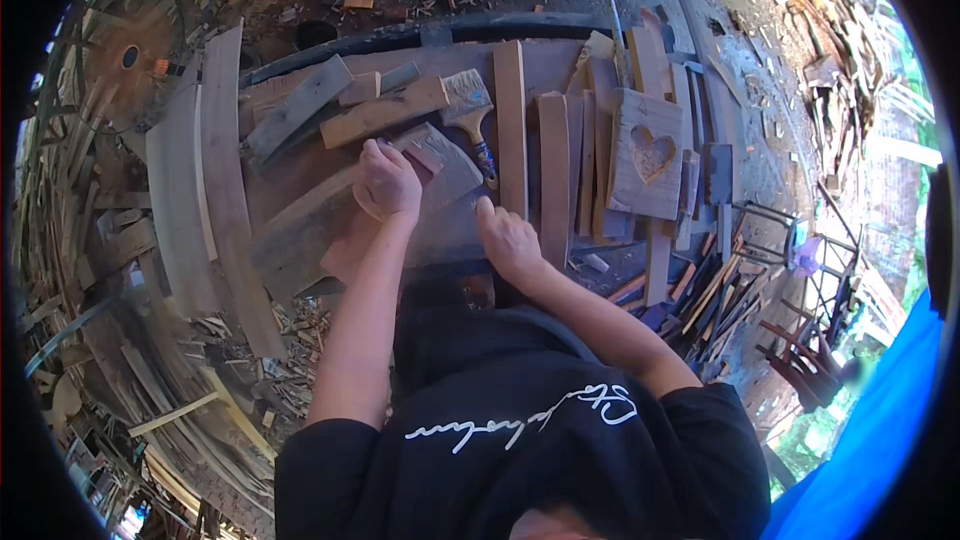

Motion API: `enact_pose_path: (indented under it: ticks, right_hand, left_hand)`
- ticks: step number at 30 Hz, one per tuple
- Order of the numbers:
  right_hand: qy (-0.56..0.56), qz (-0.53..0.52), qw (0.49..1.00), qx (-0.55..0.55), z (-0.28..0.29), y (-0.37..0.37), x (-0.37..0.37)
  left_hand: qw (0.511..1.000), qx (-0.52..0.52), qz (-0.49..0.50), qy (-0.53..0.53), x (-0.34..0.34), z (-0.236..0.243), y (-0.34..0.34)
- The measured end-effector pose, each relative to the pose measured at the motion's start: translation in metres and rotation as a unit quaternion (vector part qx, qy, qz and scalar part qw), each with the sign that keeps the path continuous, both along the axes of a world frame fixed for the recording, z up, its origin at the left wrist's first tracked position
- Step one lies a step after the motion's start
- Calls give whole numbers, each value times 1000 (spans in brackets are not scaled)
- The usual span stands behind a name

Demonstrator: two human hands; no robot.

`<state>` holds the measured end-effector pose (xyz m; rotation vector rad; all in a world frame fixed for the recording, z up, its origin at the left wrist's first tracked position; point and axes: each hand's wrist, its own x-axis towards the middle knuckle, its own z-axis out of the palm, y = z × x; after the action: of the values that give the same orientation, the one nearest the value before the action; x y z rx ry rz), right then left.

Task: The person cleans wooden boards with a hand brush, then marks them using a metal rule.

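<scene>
My left hand (388, 183) is closed above a grey, weathered board (460, 172) that lies slanted across the bench. A small reddish-brown flat piece (424, 154) sticks out beside its fingers, and the grip on it is partly hidden. Another reddish-brown sheet (346, 248) shows by my left forearm. My right hand (508, 240) has its fingers curled at the board's right end, and whatever is under them is hidden. Just beyond it lies a wide paintbrush (468, 105), its handle toward me and its bristles against a short wood block (385, 112).
Long planks (232, 180) run along the bench's left side. Upright-lying boards (510, 120) and a wooden panel with a heart-shaped cutout (650, 155) sit to the right. Scrap wood (690, 295) covers the floor, near a dark metal frame (800, 240). A blue sheet (870, 440) hangs at lower right.
</scene>
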<state>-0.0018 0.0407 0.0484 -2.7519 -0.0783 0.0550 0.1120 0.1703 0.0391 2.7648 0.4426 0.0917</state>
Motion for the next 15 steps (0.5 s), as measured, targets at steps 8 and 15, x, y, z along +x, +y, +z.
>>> enact_pose_path:
  ticks: [8, 15]
  right_hand:
    - [35, 7, 999, -1, -5, 27, 44]
    - [28, 38, 999, 0, -5, 21, 51]
  left_hand:
    - [998, -5, -2, -66, 4, -24, 11]
    - [993, 87, 56, -56, -13, -16, 2]
